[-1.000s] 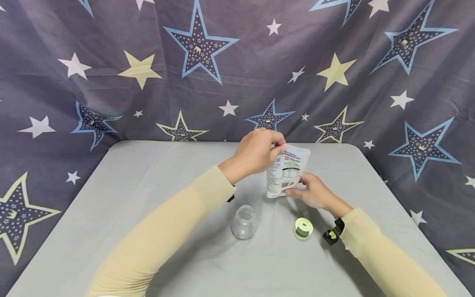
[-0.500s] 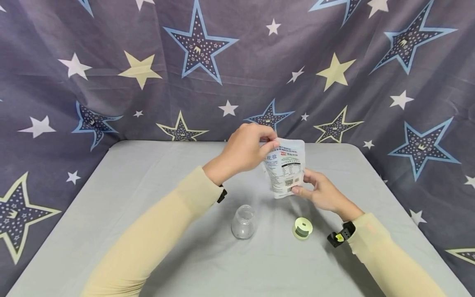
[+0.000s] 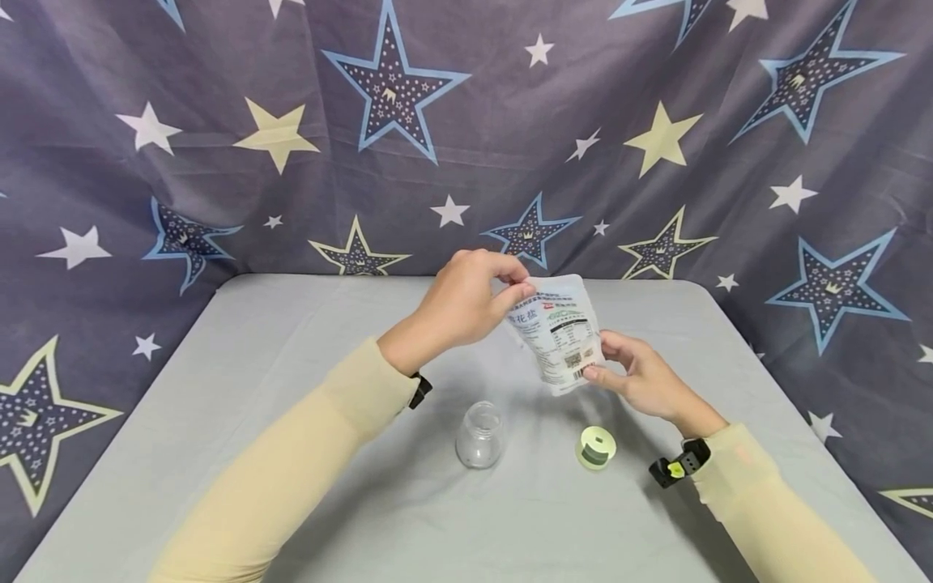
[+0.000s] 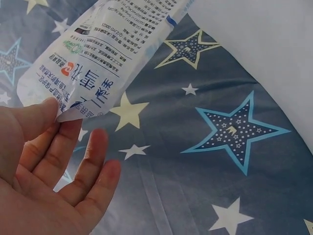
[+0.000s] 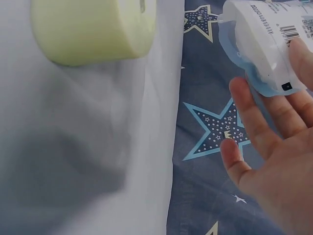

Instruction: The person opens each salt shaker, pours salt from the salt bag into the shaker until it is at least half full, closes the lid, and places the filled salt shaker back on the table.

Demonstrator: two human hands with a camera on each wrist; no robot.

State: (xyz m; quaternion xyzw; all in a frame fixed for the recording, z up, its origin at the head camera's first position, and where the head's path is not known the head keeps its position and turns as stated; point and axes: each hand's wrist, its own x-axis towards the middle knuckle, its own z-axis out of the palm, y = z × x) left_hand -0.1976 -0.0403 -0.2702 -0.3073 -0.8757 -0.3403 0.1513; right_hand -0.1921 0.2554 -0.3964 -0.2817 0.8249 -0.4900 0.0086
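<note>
My left hand [image 3: 470, 300] pinches the top left corner of a white printed salt bag [image 3: 561, 332] between thumb and index finger. In the left wrist view the other fingers [image 4: 98, 196] are loosely bent beside the bag. Low on the bag's right side, my right hand [image 3: 645, 380] holds it, thumb on the printed face and fingers behind. The bag hangs above the table, its top leaning left; white contents show at its bottom in the right wrist view. An uncapped clear glass jar [image 3: 479, 445] stands below and left of it.
A pale green round lid [image 3: 596, 448] sits on the grey-covered table [image 3: 408, 518], right of the jar and near my right wrist. A dark curtain with stars [image 3: 466, 121] hangs behind the table's back edge.
My left hand has moved left, drawing the bag's top leftward. My right hand and the bag's bottom have shifted slightly right, so the bag leans left. Jar and lid have stayed put.
</note>
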